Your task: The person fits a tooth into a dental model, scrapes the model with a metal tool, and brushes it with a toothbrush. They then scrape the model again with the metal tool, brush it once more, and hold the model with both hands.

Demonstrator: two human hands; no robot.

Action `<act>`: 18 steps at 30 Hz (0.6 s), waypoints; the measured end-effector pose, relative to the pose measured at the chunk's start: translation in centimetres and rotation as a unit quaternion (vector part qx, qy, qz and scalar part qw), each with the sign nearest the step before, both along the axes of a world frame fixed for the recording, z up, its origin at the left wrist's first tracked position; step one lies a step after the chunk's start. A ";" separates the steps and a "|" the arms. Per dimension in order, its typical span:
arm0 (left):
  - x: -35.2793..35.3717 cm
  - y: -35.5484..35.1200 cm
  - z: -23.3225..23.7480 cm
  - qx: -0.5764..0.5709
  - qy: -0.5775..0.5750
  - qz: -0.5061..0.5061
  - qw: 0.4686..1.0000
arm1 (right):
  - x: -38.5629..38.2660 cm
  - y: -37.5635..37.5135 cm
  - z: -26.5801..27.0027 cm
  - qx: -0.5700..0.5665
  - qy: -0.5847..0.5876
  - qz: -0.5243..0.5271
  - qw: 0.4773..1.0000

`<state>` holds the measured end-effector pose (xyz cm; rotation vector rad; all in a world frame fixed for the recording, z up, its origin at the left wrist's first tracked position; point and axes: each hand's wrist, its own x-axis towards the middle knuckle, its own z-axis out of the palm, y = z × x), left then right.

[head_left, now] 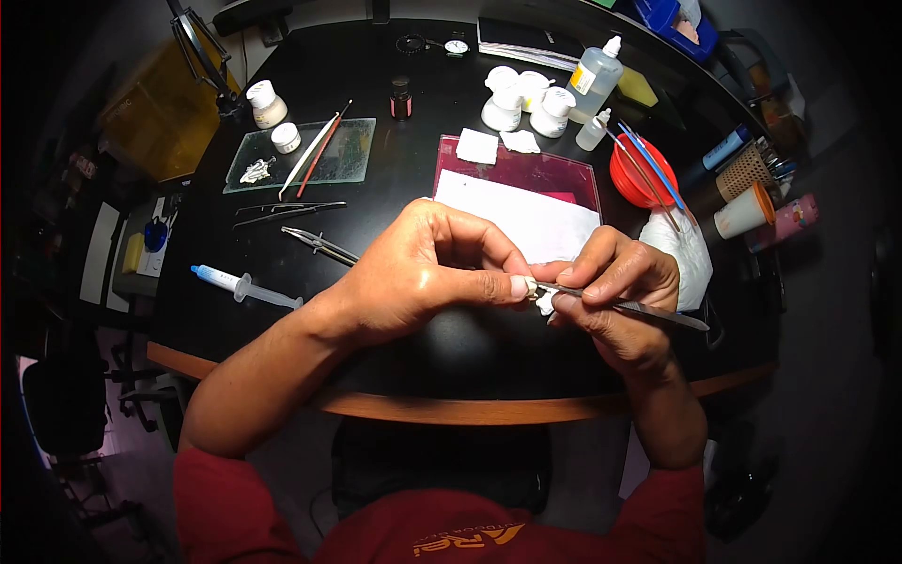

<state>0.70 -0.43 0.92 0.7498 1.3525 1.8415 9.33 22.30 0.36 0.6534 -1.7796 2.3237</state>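
Observation:
Over the front part of the black table [376,367], my two hands meet. The thumb and index finger of my left hand [427,263] pinch a small off-white piece [532,286], tooth-like in look and mostly covered by the fingertips. My right hand [625,287] grips a slim metal carver [662,313] with a textured handle; its flat end sticks out to the right, and its other end reaches the small piece. A white crumpled bit [546,303] shows just under the carver, by my right fingertips.
Behind my hands, white paper [517,221] lies on a dark red plate [568,169]. At the left are a glass slab [343,150], tweezers [315,242] and a syringe [246,288]. White jars [503,111], a bottle [595,80], a red bowl [629,188] and tissue [691,254] stand right.

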 end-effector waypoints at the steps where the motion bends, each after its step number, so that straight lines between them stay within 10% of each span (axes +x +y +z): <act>1: 0.0 0.0 0.0 -0.002 -0.009 -0.001 1.000 | 0.0 0.0 0.0 0.001 -0.001 0.001 1.000; 18: 0.4 0.5 -0.3 -0.007 0.139 0.090 0.986 | -0.2 -0.3 -0.1 0.028 0.020 -0.065 0.997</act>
